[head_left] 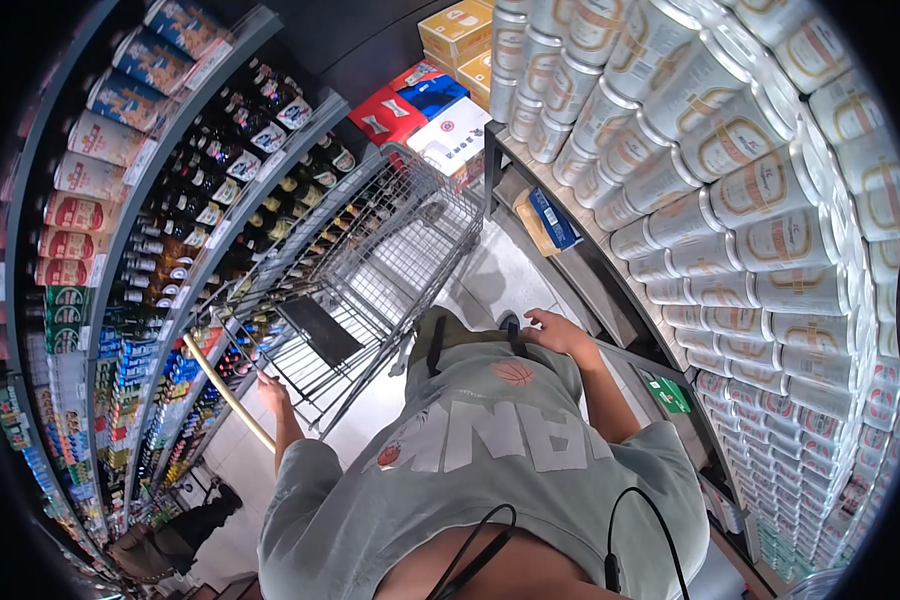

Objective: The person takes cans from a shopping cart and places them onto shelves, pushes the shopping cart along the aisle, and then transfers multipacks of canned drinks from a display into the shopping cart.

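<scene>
My left hand (271,388) is at the rear of a grey wire shopping cart (390,235), close to its wire frame. Its fingers are small and partly hidden, so their grip cannot be made out. A pale yellow bar (228,393) slants past that hand and ends by the forearm. In front of my waist, on the right, my right hand (557,332) has its fingers apart and holds nothing. It is nearest to the hem of the grey-green shirt (490,410). A dark panel (320,331) lies across the cart's rear part.
Shelves of bottles (210,190) and cans curve along the left. Stacked silver cans (760,230) line the right. Beyond the cart stand red, blue and white boxes (450,135) and yellow boxes (460,32). Another person (175,540) in dark clothing is at the lower left.
</scene>
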Available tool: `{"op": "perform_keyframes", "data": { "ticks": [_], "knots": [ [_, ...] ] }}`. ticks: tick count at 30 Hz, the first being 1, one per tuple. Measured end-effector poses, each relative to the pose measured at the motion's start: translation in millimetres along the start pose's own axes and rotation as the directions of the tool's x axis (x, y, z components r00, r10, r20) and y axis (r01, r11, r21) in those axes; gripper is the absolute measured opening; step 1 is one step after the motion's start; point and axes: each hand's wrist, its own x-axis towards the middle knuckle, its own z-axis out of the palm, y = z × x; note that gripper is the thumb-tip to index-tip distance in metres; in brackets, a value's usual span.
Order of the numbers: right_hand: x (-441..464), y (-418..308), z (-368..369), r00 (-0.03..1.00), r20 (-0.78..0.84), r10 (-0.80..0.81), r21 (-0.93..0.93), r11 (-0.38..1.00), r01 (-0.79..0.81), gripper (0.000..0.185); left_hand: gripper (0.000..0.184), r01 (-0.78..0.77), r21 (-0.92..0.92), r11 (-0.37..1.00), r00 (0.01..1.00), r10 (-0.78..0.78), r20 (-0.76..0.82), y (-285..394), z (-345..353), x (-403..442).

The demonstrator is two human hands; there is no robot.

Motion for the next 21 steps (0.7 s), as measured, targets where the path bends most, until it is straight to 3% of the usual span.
{"op": "perform_keyframes", "data": {
  "ticks": [4, 6, 8, 10, 12, 14, 16, 17, 18, 20, 21],
  "knots": [
    [-1.8, 25.1, 2.3, 0.999, -0.044, -0.02, 0.047, 0.999, 0.022, 0.043, 0.061, -0.054, 0.182, 0.982, 0.998, 0.06, -0.029, 15.0, -1.1, -5.3],
    [2.5, 29.5, 4.1, 0.995, -0.09, -0.046, 0.078, 0.996, 0.053, 0.044, 0.06, 0.003, 0.33, 0.944, 0.997, 0.022, -0.071, 21.3, -0.8, 1.0],
    [5.7, 38.4, 7.1, 0.995, -0.079, -0.064, 0.098, 0.993, 0.072, 0.047, 0.053, -0.171, 0.413, 0.894, 0.963, 0.24, -0.121, -2.7, 11.6, 21.9],
    [-0.5, 39.0, 3.8, 0.995, -0.098, -0.033, 0.104, 0.994, 0.043, 0.048, 0.043, 0.065, 0.323, 0.944, 0.837, 0.124, -0.532, 28.3, 20.0, 9.7],
    [-5.7, 47.8, 6.1, 0.995, -0.099, -0.025, 0.101, 0.994, 0.035, 0.049, 0.035, -0.13, 0.126, 0.983, 0.72, 0.181, -0.67, 89.0, 5.1, -50.0],
    [-15.4, 48.8, 2.5, 0.992, -0.128, -0.007, 0.13, 0.991, 0.024, 0.05, 0.033, -0.338, 0.187, 0.922, 0.675, 0.376, -0.634, 104.4, 21.2, -60.4],
    [-28.8, 51.6, -1.4, 0.986, -0.157, 0.048, 0.171, 0.985, -0.021, 0.05, 0.036, -0.576, -0.149, 0.804, 0.78, 0.485, -0.395, 139.8, 43.4, -92.2],
    [-32.9, 55.7, -1.6, 0.983, -0.176, 0.057, 0.178, 0.984, -0.025, 0.05, 0.037, -0.476, -0.442, 0.76, 0.878, 0.438, -0.191, 169.9, 57.5, -119.7],
    [-37.2, 59.1, -0.7, 0.979, -0.195, 0.063, 0.176, 0.984, -0.028, 0.05, 0.039, -0.285, -0.675, 0.681, 0.905, 0.423, 0.045, 205.4, 70.5, -153.2],
    [-45.9, 66.5, 0.4, 0.971, -0.225, 0.081, 0.178, 0.983, -0.041, 0.05, 0.038, -0.052, -0.774, 0.632, 0.731, 0.552, 0.401, 264.7, 93.0, -223.8],
    [-48.5, 68.0, 1.1, 0.968, -0.244, 0.059, 0.162, 0.987, -0.019, 0.05, 0.036, -0.033, -0.767, 0.641, 0.565, 0.645, 0.515, 287.6, 107.6, -254.5]
  ]
}}
